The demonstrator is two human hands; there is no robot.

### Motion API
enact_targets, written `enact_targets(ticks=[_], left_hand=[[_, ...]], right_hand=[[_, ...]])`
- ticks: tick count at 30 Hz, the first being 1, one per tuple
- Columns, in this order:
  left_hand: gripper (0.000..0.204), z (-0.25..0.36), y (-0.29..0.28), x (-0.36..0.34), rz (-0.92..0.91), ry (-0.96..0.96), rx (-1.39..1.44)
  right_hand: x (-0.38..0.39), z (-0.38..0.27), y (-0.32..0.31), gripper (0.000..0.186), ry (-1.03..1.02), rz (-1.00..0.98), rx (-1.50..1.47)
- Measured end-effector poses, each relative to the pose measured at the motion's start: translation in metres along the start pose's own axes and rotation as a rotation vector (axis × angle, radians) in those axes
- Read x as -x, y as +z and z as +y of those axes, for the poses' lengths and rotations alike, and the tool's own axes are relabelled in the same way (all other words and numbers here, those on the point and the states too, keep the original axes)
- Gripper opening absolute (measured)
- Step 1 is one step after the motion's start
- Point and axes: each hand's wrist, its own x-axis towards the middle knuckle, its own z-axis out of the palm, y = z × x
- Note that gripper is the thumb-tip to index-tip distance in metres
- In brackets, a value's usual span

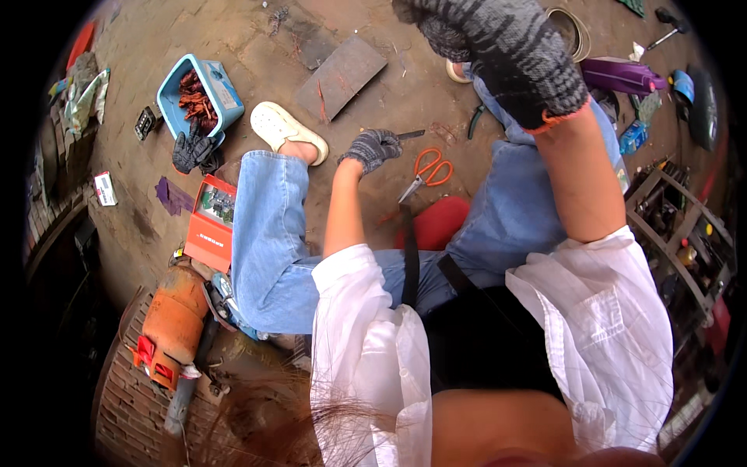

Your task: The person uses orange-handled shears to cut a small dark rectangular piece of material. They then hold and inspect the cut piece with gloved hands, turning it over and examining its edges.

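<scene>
My left hand [372,148], in a grey knitted glove, reaches down to the dirt floor between my knees and grips a small dark flat blade [410,135] that sticks out to the right. Orange-handled scissors [426,172] lie on the ground just right of that hand. My right hand [498,54], in the same kind of glove, is raised close to the camera with its back toward me. Its fingers curl out of sight, so I cannot see whether it holds anything. I sit on a red stool [437,222].
A blue basin [173,91] of reddish wire pieces stands at the far left, with a dark glove [193,150] beside it. An orange box [210,223] and an orange machine [175,319] lie by my left leg. A grey slab [341,76] lies ahead. A tool rack [681,233] stands on the right.
</scene>
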Motion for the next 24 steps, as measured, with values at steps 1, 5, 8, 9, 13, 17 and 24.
enact_targets(ticks=[1, 5, 8, 9, 13, 17, 24], left_hand=[[0.018, 0.038, -0.014, 0.017, 0.023, 0.048, -0.020], [0.021, 0.135, -0.057, 0.070, 0.188, 0.202, 0.164], [0.022, 0.185, -0.089, 0.126, 0.360, 0.271, 0.220], [0.021, 0.195, -0.097, 0.131, 0.416, 0.295, 0.185], [0.020, 0.228, -0.117, 0.151, 0.721, 0.492, 0.146], [0.017, 0.226, -0.113, 0.169, 0.854, 0.612, 0.047], [0.020, 0.211, -0.113, 0.179, 1.057, 0.602, -0.231]], right_hand=[[-0.001, -0.002, 0.002, 0.046, -0.004, -0.025, -0.010], [-0.001, -0.008, 0.015, 0.031, -0.072, 0.013, 0.233], [-0.019, 0.014, 0.024, 0.040, -0.240, -0.066, 0.279], [-0.017, 0.013, 0.025, 0.042, -0.250, -0.099, 0.348], [0.003, -0.009, 0.025, 0.029, -0.175, -0.288, 0.270], [0.016, -0.046, 0.040, 0.020, 0.024, -0.250, 0.225], [-0.008, -0.023, 0.030, 0.013, -0.585, -0.304, 0.626]])
